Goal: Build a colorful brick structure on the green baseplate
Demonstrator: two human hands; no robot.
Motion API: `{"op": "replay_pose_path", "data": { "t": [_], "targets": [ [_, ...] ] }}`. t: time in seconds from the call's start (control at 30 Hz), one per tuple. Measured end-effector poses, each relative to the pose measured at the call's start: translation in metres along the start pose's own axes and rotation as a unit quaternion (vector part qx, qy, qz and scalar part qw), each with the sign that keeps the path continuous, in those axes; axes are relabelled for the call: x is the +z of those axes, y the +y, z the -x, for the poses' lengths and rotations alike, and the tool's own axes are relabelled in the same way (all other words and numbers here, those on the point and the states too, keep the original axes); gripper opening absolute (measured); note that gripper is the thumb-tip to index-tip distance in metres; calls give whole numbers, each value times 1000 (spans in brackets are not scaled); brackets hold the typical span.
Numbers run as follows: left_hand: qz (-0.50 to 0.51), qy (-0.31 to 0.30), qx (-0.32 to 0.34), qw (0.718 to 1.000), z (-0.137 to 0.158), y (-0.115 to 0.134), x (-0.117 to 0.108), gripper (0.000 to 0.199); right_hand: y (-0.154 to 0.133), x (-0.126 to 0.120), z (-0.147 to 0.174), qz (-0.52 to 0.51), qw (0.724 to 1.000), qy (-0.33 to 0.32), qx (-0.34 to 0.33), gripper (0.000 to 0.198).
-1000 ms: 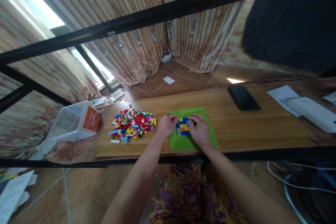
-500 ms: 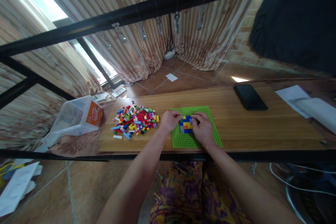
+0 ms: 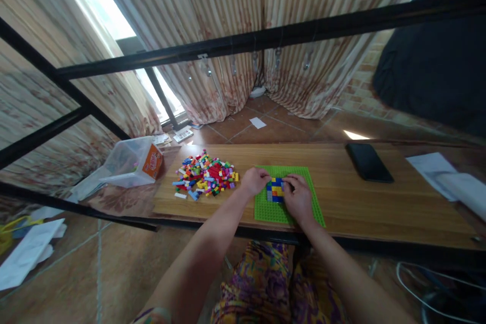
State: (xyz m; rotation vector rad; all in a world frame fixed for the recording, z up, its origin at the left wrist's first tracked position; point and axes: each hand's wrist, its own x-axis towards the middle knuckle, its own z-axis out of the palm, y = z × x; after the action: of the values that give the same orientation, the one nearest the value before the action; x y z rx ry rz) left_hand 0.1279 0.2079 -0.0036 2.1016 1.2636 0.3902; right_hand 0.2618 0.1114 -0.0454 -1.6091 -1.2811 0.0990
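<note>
A green studded baseplate point(image 3: 266, 214) lies on the wooden board. Near its middle sits a small patch of toy building bricks point(image 3: 275, 192) in blue, yellow, orange and grey. At the patch's upper left corner is my left hand point(image 3: 255, 182), thumb and fingers pinched together; whatever is between them is too small to make out. My right hand point(image 3: 299, 198) curls along the patch's right side, its fingertips drawn together at the upper right corner. Those fingers hide part of the bricks, and I cannot see what they grip.
A heap of loose mixed bricks point(image 3: 207, 176) lies left of the baseplate. Beyond it stands a clear plastic box point(image 3: 127, 162) with an orange label. A black phone point(image 3: 369, 162) and white papers point(image 3: 433, 169) lie to the right. A dark metal bar point(image 3: 246, 43) crosses ahead.
The camera view has tilted, so the board and everything on it appear slightly lower and further right. Both hands stay at the brick patch with little visible finger movement.
</note>
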Motion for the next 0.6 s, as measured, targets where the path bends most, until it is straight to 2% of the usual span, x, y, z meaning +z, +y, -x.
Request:
{"op": "replay_pose_path", "data": {
  "t": [0.27, 0.4, 0.47, 0.53, 0.6],
  "targets": [
    [14, 74, -12, 997, 18, 2, -3, 28, 0, -4, -1, -14, 999, 37, 15, 29],
    [17, 113, -17, 993, 38, -2, 1, 34, 2, -4, -1, -13, 999, 34, 11, 29],
    [6, 128, 2, 992, 52, -1, 7, 39, 3, -3, -1, -11, 999, 33, 8, 29],
    [-25, 140, 48, 989, 66, 2, 15, 44, 3, -4, 0, -10, 1000, 29, 2, 29],
    [-68, 132, 86, 985, 77, 8, 23, 49, 4, -4, 0, -10, 1000, 25, -1, 30]
  ]
}}
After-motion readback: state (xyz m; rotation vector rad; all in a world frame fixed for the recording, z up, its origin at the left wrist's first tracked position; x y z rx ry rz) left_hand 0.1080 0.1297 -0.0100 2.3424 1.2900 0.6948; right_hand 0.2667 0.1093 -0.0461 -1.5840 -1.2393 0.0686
